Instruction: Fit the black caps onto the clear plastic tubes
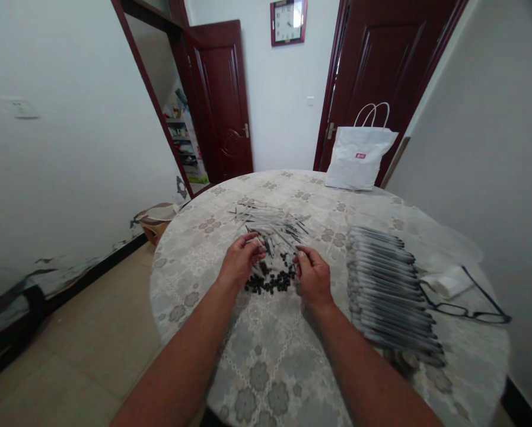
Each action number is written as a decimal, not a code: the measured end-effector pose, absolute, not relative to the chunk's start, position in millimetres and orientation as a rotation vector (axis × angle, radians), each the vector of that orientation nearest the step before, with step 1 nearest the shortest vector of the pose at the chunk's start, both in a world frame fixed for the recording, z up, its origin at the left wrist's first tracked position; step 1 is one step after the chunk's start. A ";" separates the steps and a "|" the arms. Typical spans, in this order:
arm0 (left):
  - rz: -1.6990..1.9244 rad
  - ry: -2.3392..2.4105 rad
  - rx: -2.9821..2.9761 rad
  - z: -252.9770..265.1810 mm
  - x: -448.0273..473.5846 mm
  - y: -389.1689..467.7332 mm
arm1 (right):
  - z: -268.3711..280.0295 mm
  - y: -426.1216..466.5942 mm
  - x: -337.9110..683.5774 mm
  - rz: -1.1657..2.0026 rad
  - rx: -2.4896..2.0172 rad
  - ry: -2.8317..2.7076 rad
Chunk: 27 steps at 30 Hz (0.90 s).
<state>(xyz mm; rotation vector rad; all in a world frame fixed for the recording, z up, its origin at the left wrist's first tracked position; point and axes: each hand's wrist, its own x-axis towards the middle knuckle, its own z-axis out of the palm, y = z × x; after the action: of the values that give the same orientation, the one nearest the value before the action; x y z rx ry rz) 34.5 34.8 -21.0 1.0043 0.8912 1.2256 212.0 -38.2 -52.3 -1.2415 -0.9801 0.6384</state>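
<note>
My left hand is closed in a pinch at the left of a loose heap of thin pale sticks with dark tips, which look like pen parts. What its fingers hold is too small to tell. On the other side, my right hand has thumb and forefinger pressed together close to one end of a thin stick. I cannot make out whether that stick is gripped. Between both hands, small black caps lie scattered on the patterned tablecloth.
Slim pens with dark ends lie side by side in a long row at the right. Beyond them are black-framed glasses and a white roll. A white paper bag stands at the table's back edge.
</note>
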 end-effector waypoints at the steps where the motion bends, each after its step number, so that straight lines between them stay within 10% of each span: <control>1: 1.250 0.845 0.914 -21.0 29.0 33.5 | -51.9 -40.8 209.6 0.617 -1.259 -1.034; 27: 1.364 0.770 0.766 -41.2 8.9 38.8 | -50.2 -52.0 196.6 0.183 -1.300 -1.624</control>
<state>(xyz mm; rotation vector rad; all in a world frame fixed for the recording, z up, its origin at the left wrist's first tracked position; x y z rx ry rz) 8.9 38.8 -41.2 0.7660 0.7705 1.3641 196.6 -52.0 -50.2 -1.3002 -1.6237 0.1829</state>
